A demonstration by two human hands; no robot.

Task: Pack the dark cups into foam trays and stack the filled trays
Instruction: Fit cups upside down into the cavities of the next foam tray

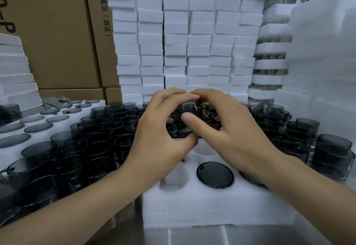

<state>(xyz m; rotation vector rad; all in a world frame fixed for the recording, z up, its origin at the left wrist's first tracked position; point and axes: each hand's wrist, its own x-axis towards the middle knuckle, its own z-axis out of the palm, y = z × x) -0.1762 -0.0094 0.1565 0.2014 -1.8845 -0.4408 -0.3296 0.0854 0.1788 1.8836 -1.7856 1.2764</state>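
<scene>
Two hands are meeting around one dark cup (185,111), the left hand (159,134) and the right hand (235,131) both curling their fingers (189,118) onto its wall and rim, thumbs pressing from the near side, so the fingers are clamping on the cup rather than lying apart. The cup is hanging between the fingertips, clear of the foam. It looks like thin, smoky, stiff plastic or glass: probably light, smooth and rather slippery, and likely to scuff or crack if squeezed, so holding it by the wall near the rim is looking the safest. Just under the fingers the foam tray (212,202) is lying on the steel desk (231,235), soft and yielding, with an open pocket (173,179) and, beside it, the round dark face of a seated cup (215,174). Left of the fingers loose cups (96,144) are crowding together; beyond the fingertips foam stacks (175,42) are rising, with cartons (57,32) further off.
</scene>
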